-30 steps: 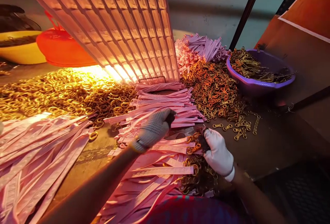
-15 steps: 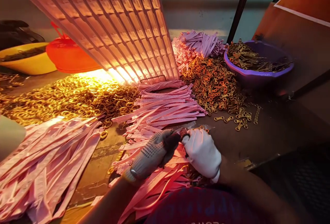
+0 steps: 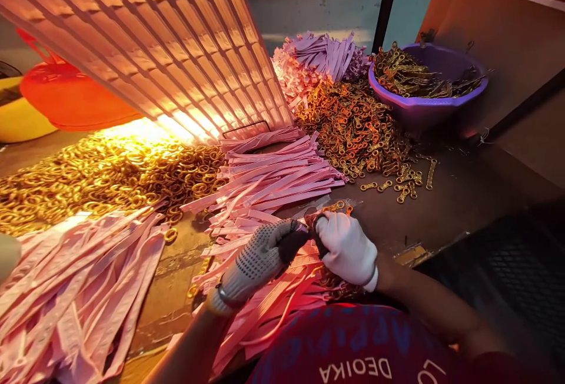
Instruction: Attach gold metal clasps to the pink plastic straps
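Note:
My left hand (image 3: 267, 254), in a grey glove with dark dots, is closed over the pink straps, its thumb and fingers pinched together. My right hand (image 3: 346, 248), in a white glove, is closed too, its fingertips meeting the left ones. Whatever sits between the fingertips is hidden by the gloves. Beneath both hands lie pink strips (image 3: 282, 298), and more pink straps (image 3: 282, 178) are stacked just beyond. A few brass-coloured links (image 3: 339, 206) lie right behind the right hand.
Gold rings (image 3: 119, 178) are heaped at left, with long pink straps (image 3: 88, 290) in front. A slatted panel (image 3: 176, 48) leans over them, lit from behind. At right are piled metal links (image 3: 357, 131) and a purple bowl (image 3: 428, 101). An orange container (image 3: 75, 98) stands far left.
The view has shifted, so the surroundings appear further left and slightly higher, and more of the red shirt shows. Both hands stay pressed together at nearly the same place.

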{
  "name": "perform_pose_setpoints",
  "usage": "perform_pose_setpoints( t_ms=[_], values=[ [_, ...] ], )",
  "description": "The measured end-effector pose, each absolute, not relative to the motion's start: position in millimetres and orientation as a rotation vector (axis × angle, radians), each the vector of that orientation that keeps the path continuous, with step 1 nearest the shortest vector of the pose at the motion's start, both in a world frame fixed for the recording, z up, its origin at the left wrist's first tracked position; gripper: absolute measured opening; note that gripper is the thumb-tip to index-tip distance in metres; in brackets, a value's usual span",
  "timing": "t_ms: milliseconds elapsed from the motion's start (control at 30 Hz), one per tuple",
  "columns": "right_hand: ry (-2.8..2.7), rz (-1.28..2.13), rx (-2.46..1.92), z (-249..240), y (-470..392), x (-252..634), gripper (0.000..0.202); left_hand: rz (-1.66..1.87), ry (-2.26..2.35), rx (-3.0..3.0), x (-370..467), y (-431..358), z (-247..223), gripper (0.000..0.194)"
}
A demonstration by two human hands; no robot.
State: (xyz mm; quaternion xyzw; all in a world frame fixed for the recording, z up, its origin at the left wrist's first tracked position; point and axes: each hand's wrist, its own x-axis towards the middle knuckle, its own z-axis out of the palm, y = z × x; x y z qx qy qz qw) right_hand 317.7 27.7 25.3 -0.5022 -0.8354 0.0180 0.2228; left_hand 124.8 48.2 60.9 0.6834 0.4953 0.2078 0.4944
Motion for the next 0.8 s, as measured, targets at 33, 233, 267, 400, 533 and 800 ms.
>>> perform_pose_setpoints(
  t_ms=[33, 233, 267, 400, 533, 800],
  values=[
    [-2.305, -0.107, -1.391, 21.1, 27.8, 315.5, 0.014, 0.478, 1.215, 1.649, 125.8, 48.9, 60.0, 0.040],
    [-2.464, -0.271, -1.408, 18.5, 34.5, 313.5, 0.012, 0.510, 1.173, 1.778, 136.6, 52.2, 44.2, 0.030],
    [-2.519, -0.198, -1.441, 23.2, 36.2, 314.6, 0.012, 0.550, 1.176, 1.818, 138.3, 51.5, 41.4, 0.026],
    [-2.651, 0.006, -1.542, 50.0, 42.2, 319.6, 0.016, 0.559, 1.254, 1.643, 138.9, 45.5, 33.9, 0.030],
    [-2.793, 0.278, -1.474, 68.6, 48.3, 324.1, 0.031, 0.661, 1.305, 1.549, 135.8, 37.1, 29.2, 0.036],
    [-2.845, 0.375, -1.534, 46.9, 47.0, 321.7, 0.019, 0.760, 1.314, 1.931, 140.3, 27.3, 18.1, 0.031]
  ],
)
